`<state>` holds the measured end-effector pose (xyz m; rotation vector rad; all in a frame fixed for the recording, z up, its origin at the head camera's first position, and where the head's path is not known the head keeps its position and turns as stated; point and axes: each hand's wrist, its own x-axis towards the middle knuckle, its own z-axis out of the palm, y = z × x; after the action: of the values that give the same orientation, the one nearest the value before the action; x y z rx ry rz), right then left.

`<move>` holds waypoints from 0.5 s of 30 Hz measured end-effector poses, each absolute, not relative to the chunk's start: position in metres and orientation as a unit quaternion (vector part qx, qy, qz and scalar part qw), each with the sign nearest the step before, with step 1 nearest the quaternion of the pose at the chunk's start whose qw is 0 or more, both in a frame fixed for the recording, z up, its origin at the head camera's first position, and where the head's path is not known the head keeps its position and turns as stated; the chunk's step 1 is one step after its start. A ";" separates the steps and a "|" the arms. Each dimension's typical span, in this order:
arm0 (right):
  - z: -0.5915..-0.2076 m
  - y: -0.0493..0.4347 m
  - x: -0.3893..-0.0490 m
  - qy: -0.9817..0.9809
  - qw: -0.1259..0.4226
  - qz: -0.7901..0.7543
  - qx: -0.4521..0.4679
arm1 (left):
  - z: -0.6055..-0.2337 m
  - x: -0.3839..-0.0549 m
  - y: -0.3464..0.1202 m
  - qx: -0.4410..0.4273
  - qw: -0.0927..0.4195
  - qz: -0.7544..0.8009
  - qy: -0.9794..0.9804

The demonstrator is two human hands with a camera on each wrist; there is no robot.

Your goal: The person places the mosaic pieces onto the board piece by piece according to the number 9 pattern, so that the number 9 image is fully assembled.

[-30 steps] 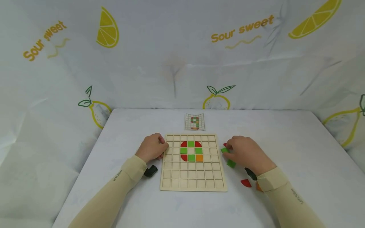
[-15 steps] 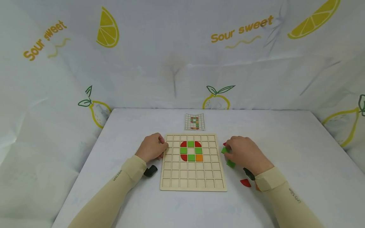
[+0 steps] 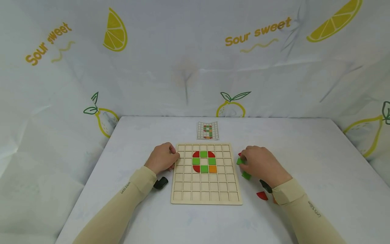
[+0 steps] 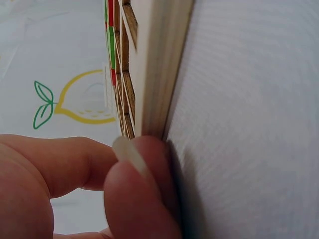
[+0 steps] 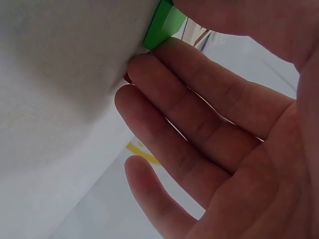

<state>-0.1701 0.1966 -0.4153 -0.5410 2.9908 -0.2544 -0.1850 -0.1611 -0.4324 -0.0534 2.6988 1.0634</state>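
Note:
A pale wooden grid board lies flat, with red quarter-round, green square and orange tiles set as a ring in its upper middle. At its left edge, my left hand holds on with bent fingers; in the left wrist view the thumb and a fingertip meet the board's side. Right of the board, my right hand pinches a green square tile between thumb and index finger, close over the table. Its other fingers extend loosely. Another green tile lies below the hand, and a red piece peeks out beyond the fingertips.
A small printed pattern card stands behind the board. A red quarter-round tile and a partly hidden orange piece lie near the right wrist. Black wrist camera parts show under the left cuff. A lemon-print cloth hangs behind the table.
The right hand and forearm have shifted very slightly left, staying over the green tiles. The left hand and the board's tiles stay as they were.

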 end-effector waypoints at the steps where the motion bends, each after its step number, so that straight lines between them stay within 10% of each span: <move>1: -0.415 0.196 -0.170 0.979 0.046 -0.084 -0.177 | -0.432 -0.185 -0.161 -0.018 0.120 0.364 0.923; 15: -0.409 0.194 -0.166 0.979 0.042 -0.077 -0.184 | -0.433 -0.185 -0.161 -0.020 0.120 0.365 0.923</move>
<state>-0.1662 0.1939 -0.4093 -0.5640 2.9962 -0.2357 -0.1849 -0.1611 -0.4329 -0.0577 2.6965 1.0680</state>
